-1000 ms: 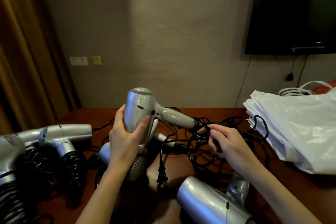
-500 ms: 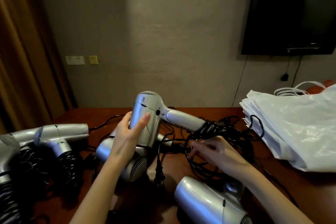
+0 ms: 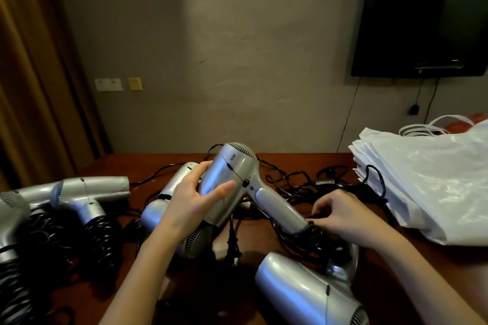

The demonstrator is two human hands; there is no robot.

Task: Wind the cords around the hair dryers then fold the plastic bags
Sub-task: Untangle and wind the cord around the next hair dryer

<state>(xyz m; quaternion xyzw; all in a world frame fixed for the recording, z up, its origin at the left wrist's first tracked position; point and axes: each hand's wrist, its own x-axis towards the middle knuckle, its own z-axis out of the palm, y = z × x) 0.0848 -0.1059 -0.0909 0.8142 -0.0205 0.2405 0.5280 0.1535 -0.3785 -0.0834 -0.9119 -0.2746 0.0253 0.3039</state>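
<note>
1. Right now, from the head view, the left hand (image 3: 194,202) grips the barrel of a silver hair dryer (image 3: 232,182), thumb pressed across its near side and the other fingers curled round the back, holding it tilted above the wooden table (image 3: 290,161).
2. That dryer's handle slants down to the right, and at its lower end the black cord (image 3: 303,235) bunches into loose loops.
3. The right hand (image 3: 340,212) sits just at that end of the handle, fingers curled and pinching the cord (exactly which strand, I cannot tell in the dim light).
4. A black plug (image 3: 233,252) dangles below the held dryer, prongs pointing down.
5. Beneath the left hand lies a second dryer (image 3: 169,208), resting on the table with its grille end toward the person.
6. Closest to the person, on the right, a third dryer (image 3: 303,285) lies on its side.
7. On the left edge of the table are two more dryers (image 3: 87,192), their handles already wrapped in coiled black cord.
8. More loose cord (image 3: 298,182) sprawls in a tangle across the middle of the table, behind the hands.
9. White plastic bags (image 3: 427,179) lie in a stack on the right side of the table, one cord loop touching their near edge.
10. Behind, a dark television (image 3: 422,21) hangs on the wall, and a brown curtain (image 3: 31,74) fills the left.
</note>
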